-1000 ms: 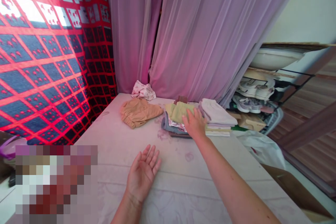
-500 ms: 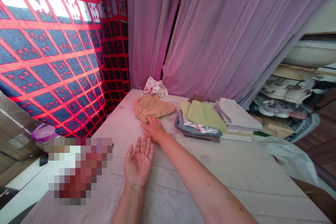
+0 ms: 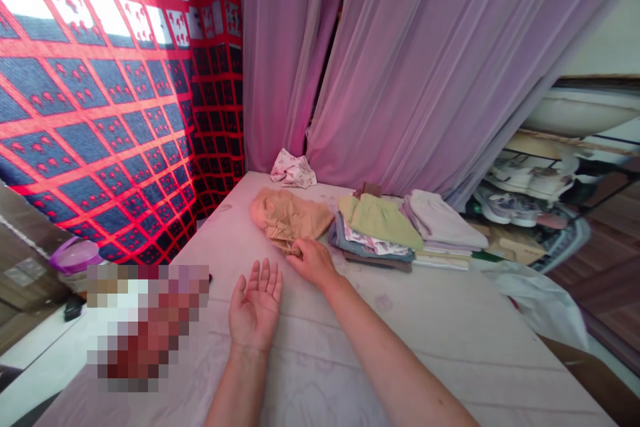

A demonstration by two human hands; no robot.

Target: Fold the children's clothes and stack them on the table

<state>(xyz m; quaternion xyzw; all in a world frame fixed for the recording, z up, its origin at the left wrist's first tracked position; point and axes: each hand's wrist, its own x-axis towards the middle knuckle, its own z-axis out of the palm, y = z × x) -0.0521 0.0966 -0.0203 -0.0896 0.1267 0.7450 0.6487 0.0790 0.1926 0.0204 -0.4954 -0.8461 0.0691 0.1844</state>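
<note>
A tan garment (image 3: 295,211) with a gathered elastic edge, which looks like shorts, lies crumpled on the bed (image 3: 380,340). My right hand (image 3: 315,261) pinches its near edge, thumb and fingers closed on the cloth. Palm up beside it, my left hand (image 3: 256,303) rests over the bed with its fingers stretched out and nothing in it. Just right of the tan garment is a folded stack topped by a light green garment (image 3: 380,219). Farther right, another stack has a pale grey-lilac garment (image 3: 443,217) on top.
A floral cloth (image 3: 293,169) lies at the far corner by the purple curtain (image 3: 400,67). On the left hangs a red and blue checked cloth (image 3: 110,100). A shoe rack with shoes (image 3: 530,180) and a white plastic bag (image 3: 540,300) are at the right. A blurred patch covers the left edge.
My right hand has moved slightly right and closed on the tan garment's edge, pulling it nearer. My left hand stays open, palm up.
</note>
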